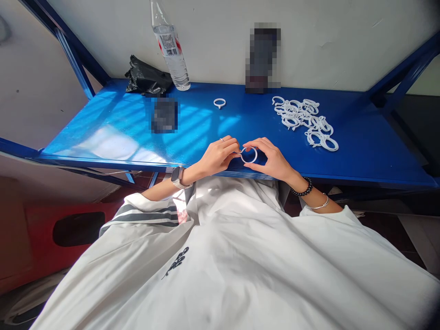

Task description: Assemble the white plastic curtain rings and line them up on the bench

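Cradling the white ring (256,155) in the right grip (273,160), pinching, apparently, its left end with the left grip (222,154), near the edge of the bench (197,121); could spring loose if squeezed unevenly!

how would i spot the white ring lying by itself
On the blue table, look between the clear bottle and the heaped white rings. The lone ring lies there, beyond the left hand. Unlike its neighbours, it is neither heaped nor held.

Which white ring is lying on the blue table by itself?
The single ring right of the bottle, beyond the left hand. Others lie in the pile farther right, except the held ring between that hand and the right hand.
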`<control>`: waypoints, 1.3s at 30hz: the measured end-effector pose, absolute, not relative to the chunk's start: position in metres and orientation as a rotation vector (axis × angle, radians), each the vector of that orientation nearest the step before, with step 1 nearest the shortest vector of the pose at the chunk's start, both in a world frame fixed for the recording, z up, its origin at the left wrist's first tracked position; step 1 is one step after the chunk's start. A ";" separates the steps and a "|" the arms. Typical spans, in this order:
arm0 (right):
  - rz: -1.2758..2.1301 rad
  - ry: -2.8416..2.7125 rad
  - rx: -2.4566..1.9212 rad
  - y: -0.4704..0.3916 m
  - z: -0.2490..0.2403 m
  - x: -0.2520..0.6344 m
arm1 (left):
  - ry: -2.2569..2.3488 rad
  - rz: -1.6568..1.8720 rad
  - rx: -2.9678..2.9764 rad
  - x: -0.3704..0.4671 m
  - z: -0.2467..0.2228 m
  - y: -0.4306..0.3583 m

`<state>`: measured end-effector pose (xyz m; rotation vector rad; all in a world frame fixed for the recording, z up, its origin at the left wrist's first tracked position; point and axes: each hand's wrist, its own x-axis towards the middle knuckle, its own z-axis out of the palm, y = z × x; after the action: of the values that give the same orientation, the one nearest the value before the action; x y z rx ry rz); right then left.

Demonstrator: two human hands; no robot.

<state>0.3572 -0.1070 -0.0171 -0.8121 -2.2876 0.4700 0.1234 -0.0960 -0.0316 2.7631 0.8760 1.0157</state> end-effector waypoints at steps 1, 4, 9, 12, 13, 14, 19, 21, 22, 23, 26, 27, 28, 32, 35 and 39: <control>0.470 -2.288 -0.815 -0.107 -0.017 0.357 | 0.873 1.023 2.770 0.123 -0.032 -0.096; 0.472 -2.295 -0.834 -0.107 -0.017 0.357 | 0.844 1.063 2.784 0.123 -0.032 -0.096; 0.472 -2.299 -0.836 -0.107 -0.017 0.357 | 0.837 1.032 2.787 0.123 -0.032 -0.095; 0.484 -2.328 -0.852 -0.107 -0.018 0.357 | 0.858 0.999 2.799 0.123 -0.032 -0.095; 0.489 -2.337 -0.855 -0.107 -0.018 0.358 | 0.857 0.991 2.799 0.123 -0.032 -0.095; 0.492 -2.345 -0.854 -0.107 -0.018 0.358 | 0.854 0.985 2.797 0.123 -0.032 -0.095; 0.491 -2.365 -0.845 -0.106 -0.018 0.358 | 0.849 0.969 2.801 0.123 -0.031 -0.095; 0.483 -2.366 -0.854 -0.106 -0.018 0.357 | 0.868 0.952 2.801 0.123 -0.030 -0.096; 0.478 -2.365 -0.859 -0.106 -0.019 0.357 | 0.877 0.943 2.799 0.124 -0.030 -0.096; 0.473 -2.364 -0.861 -0.105 -0.019 0.357 | 0.882 0.938 2.797 0.124 -0.029 -0.096; 0.461 -2.352 -0.856 -0.106 -0.019 0.357 | 0.888 0.939 2.789 0.124 -0.029 -0.097; 0.460 -2.346 -0.854 -0.106 -0.019 0.357 | 0.893 0.944 2.781 0.124 -0.029 -0.097; 0.460 -2.340 -0.854 -0.106 -0.019 0.357 | 0.900 0.948 2.769 0.124 -0.030 -0.097; 0.475 -2.310 -0.854 -0.107 -0.018 0.357 | 0.918 0.974 2.695 0.123 -0.031 -0.096; 0.485 -2.287 -0.847 -0.107 -0.018 0.358 | 0.909 0.994 2.649 0.123 -0.029 -0.096; 0.510 -2.277 -0.876 -0.107 -0.017 0.358 | 0.882 1.019 2.611 0.124 -0.025 -0.099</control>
<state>0.3575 -0.1066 -0.0171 -0.8759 -2.2774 0.5103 0.1241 -0.0985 -0.0252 2.6105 0.8822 1.0189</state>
